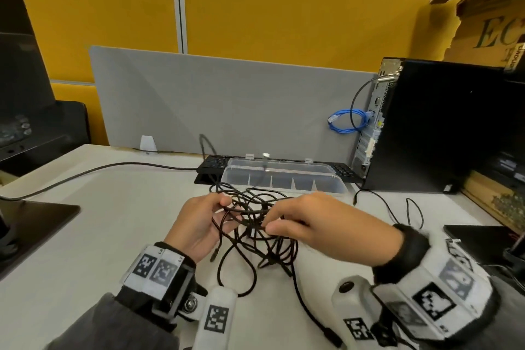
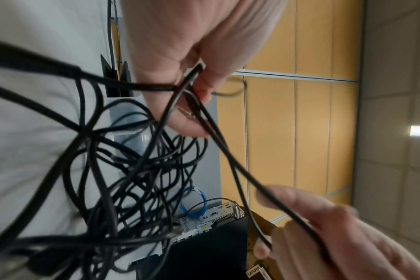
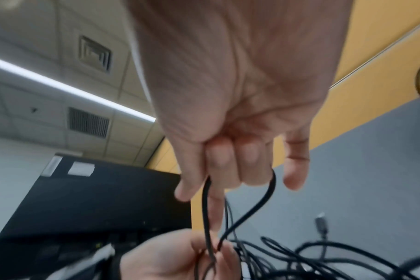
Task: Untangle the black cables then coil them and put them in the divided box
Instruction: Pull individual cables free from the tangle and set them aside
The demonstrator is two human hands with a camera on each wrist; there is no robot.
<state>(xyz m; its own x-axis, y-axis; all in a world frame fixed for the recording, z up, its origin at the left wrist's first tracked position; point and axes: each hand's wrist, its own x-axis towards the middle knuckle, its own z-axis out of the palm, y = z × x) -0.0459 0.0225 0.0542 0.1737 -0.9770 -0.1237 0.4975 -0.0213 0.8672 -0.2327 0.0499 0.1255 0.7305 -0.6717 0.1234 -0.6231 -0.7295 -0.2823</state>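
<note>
You are at the first step, untangling: nothing is coiled yet. Your 2 hands hold the black cables [image 1: 255, 224] as 1 knotted bundle, raised just above the pale surface [image 1: 99, 230], with loose loops and at least 2 plug ends trailing onto it. How many separate cables make up the knot cannot be told.

Your left hand [image 1: 199, 224] has its grip closed on several strands, pinched between thumb and fingers at the left side of the bundle. Your right hand [image 1: 306, 221] has its grip closed on 1 loop, pinched between thumb and forefinger, with the other fingers curled nearby.

The 1 divided box [image 1: 338, 189] lies open beyond the bundle, clear plastic, about 5 compartments showing. 1 cable end with a silver plug [image 1: 266, 155] stands over its far rim.

The next move probably calls for drawing the pinched loop apart from the strands in your left hand, slowly, so the knot loosens rather than tightens, then following it to a free plug end.
</note>
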